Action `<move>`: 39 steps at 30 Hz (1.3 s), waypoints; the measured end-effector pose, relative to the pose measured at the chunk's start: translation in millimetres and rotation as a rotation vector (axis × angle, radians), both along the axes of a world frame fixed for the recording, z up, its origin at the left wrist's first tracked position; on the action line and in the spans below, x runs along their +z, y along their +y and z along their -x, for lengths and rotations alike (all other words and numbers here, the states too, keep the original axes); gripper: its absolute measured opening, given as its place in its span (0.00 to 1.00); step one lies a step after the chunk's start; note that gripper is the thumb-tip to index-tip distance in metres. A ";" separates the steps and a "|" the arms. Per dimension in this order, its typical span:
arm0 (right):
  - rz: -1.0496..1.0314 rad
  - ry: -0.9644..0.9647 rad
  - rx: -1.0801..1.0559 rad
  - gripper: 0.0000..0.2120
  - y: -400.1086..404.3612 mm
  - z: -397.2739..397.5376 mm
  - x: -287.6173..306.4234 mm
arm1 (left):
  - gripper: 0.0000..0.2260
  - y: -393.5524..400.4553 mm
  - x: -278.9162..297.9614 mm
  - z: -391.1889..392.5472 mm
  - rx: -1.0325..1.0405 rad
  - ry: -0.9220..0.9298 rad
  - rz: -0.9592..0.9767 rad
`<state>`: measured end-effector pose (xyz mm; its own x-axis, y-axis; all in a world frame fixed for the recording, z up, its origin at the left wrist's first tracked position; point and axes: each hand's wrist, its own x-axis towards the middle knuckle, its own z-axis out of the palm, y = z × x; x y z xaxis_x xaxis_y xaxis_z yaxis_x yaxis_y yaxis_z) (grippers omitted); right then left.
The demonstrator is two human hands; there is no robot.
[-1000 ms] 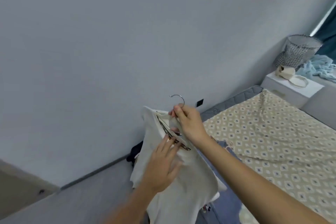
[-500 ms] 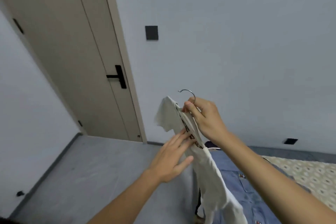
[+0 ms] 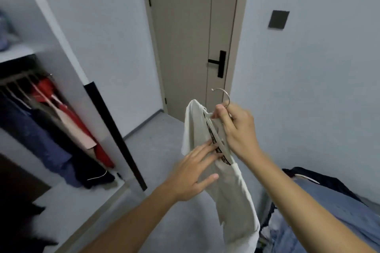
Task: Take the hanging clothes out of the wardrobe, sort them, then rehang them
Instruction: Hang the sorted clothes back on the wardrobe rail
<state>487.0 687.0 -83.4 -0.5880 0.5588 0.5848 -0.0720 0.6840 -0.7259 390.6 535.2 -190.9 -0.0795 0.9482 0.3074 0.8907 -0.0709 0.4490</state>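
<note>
Well left of both hands, the open wardrobe (image 3: 47, 121) already holds red and dark clothes on its rail, so the metal hook (image 3: 223, 96) could snag a neighbouring hanger if swung in carelessly. Flat-fingered, the left hand (image 3: 192, 174) presses the white T-shirt (image 3: 228, 187). Just right, the right hand (image 3: 236, 129) pinches the hanger (image 3: 219, 139) neck; the shirt may slip, seemingly half-seated.

You hold a cream garment (image 3: 230, 191) on its hanger (image 3: 221, 96), draped downward; darker clothes (image 3: 47, 129) hang in the wardrobe (image 3: 67, 51).
</note>
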 end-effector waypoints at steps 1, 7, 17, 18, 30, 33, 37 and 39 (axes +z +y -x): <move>0.000 0.002 0.043 0.15 -11.0 9.1 -3.1 | 0.24 -17.9 -1.7 2.1 0.040 -0.005 0.011; 0.033 0.027 0.303 0.16 -92.8 68.6 -16.5 | 0.20 -128.2 -4.4 15.8 0.292 0.007 -0.016; 0.098 0.007 0.638 0.16 -252.3 172.1 -21.1 | 0.20 -297.1 -9.8 39.2 0.695 -0.033 -0.065; 0.112 0.000 0.661 0.16 -268.0 183.8 -21.2 | 0.20 -310.7 -10.4 45.7 0.731 -0.033 -0.065; 0.078 -0.025 0.686 0.17 -434.6 352.2 -22.1 | 0.22 -460.9 -32.3 206.0 0.917 -0.116 -0.043; 0.037 -0.036 0.695 0.16 -465.8 402.5 -25.6 | 0.24 -490.5 -32.9 255.3 0.945 -0.114 -0.025; -0.040 -0.049 0.658 0.15 -502.4 460.1 -32.3 | 0.24 -522.7 -37.3 314.1 0.929 -0.174 -0.029; -0.097 -0.082 0.639 0.16 -517.3 489.2 -39.2 | 0.23 -534.7 -39.0 344.1 0.926 -0.216 -0.036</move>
